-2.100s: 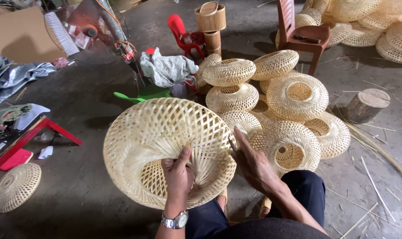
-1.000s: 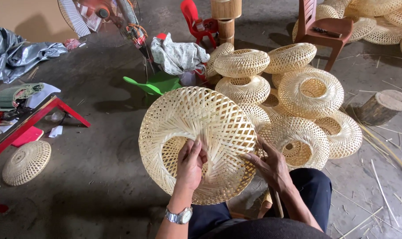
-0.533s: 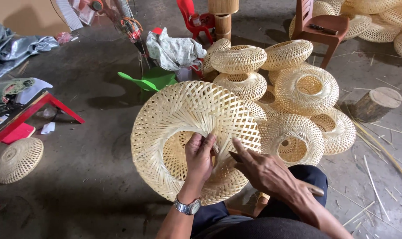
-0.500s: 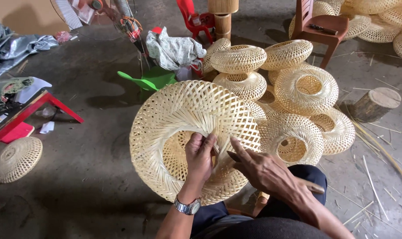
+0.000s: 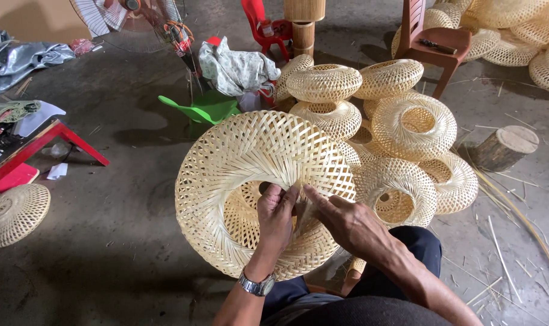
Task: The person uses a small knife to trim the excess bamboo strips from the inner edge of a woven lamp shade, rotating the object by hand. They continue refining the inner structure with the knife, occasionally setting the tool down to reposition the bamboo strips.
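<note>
Bamboo strips are bending under both hands: the left hand [image 5: 276, 212] and right hand [image 5: 346, 222] are pinching the woven lampshade [image 5: 250, 163], sitting propped on the person's lap beside stacked finished shades [image 5: 407, 127].

Pale straw lattice-weave shade [image 5: 259, 163] — perhaps bamboo

No packages, labels, signs or screens.

Both hands met side by side in front of the body; left hand [image 5: 276, 212] curled, fingers bent; right hand [image 5: 347, 221] extended, fingers pinching.
</note>
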